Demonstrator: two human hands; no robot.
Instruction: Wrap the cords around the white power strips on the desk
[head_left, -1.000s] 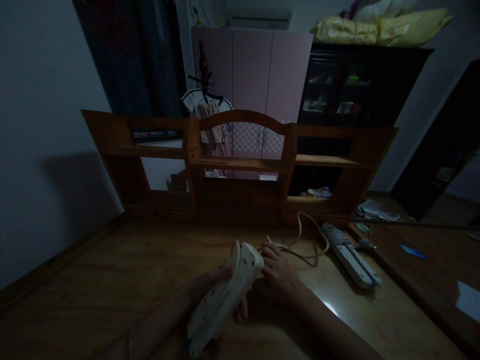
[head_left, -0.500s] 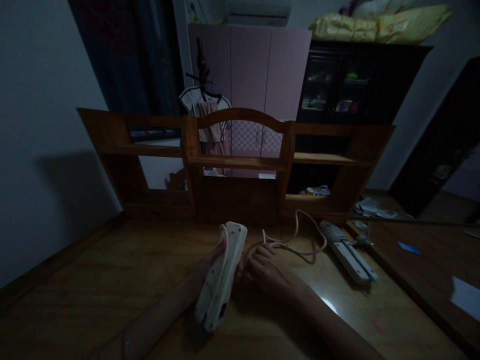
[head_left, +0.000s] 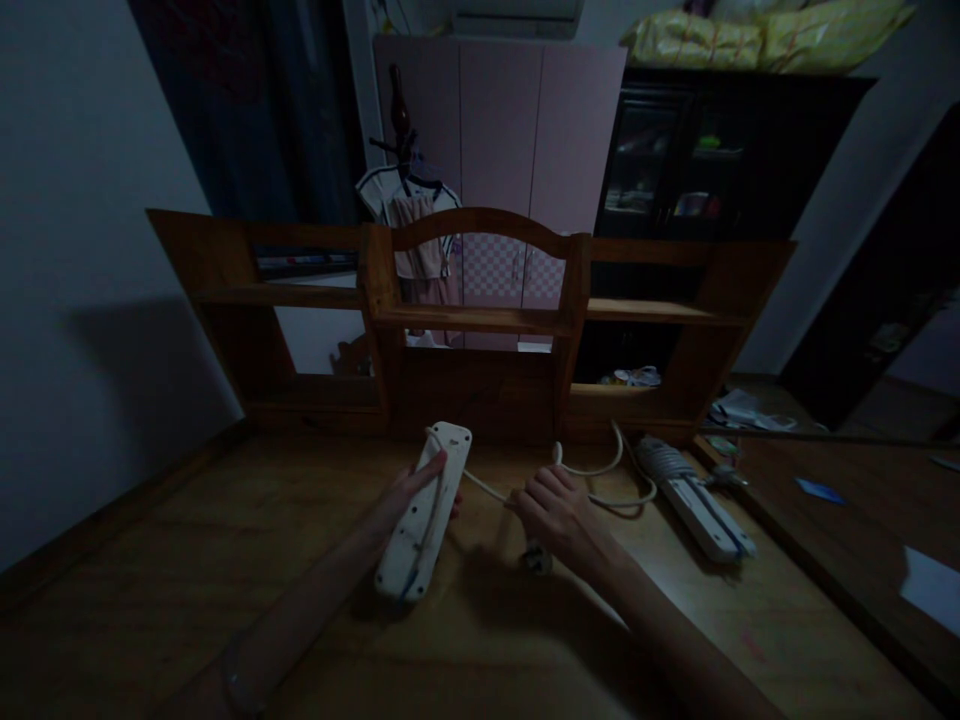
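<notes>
My left hand (head_left: 417, 482) is closed around a white power strip (head_left: 426, 530), thumb across the face with the screw holes, tilted above the desk. A stretch of its cord lies lengthwise along that face. From the strip's upper part the white cord (head_left: 487, 487) runs over to my right hand (head_left: 551, 505), whose fingers are wrapped round it. Beneath the right hand a dark-faced plug (head_left: 535, 558) shows in part. Beyond that hand, loose loops of the cord curve across the desk.
A second power strip (head_left: 701, 515), its grey cord wound round one end, lies at the right. Behind stands a wooden shelf unit (head_left: 480, 320) on the desk (head_left: 300, 620). To the right, a darker surface holds a blue card (head_left: 820, 491) and white paper (head_left: 930, 590).
The power strip has turned to show more of its screw-hole face and moved slightly up and left. My right hand has moved right, drawing the cord out between the hands.
</notes>
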